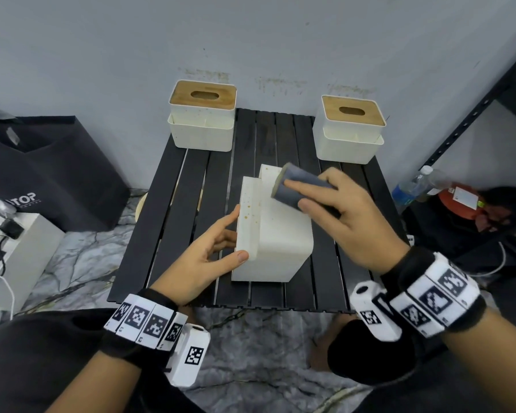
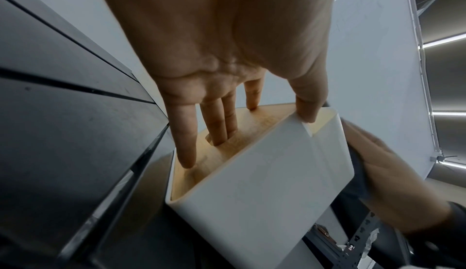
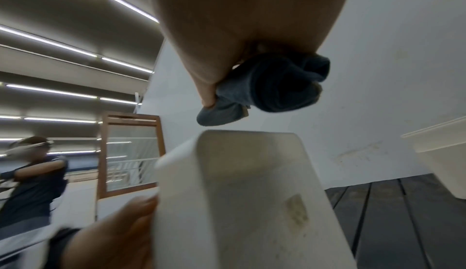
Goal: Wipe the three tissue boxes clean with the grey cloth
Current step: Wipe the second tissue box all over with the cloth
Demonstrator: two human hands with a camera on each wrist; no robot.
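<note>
The tissue box (image 1: pixel 276 234) we are working on lies tipped on its side in the middle of the black slatted table (image 1: pixel 173 210), its wooden lid facing left. From the head view we see yellow-brown specks along its upper left edge. Our left hand (image 1: pixel 204 257) steadies it, thumb on the near corner. Only the left wrist view shows the fingers (image 2: pixel 188 133) spread straight across the wooden lid (image 2: pixel 227 145), two of them reaching into its slot. Our right hand (image 1: pixel 349 216) is wrapped around the grey cloth (image 1: pixel 300 186), rolled into a wad, at the box's far upper edge. The right wrist view shows the cloth (image 3: pixel 272 88) just above that edge, and whether it touches we cannot tell; it also reveals a dull smear on the box's side. Two more tissue boxes stand upright at the table's back, one left (image 1: pixel 202 114), one right (image 1: pixel 350 129).
</note>
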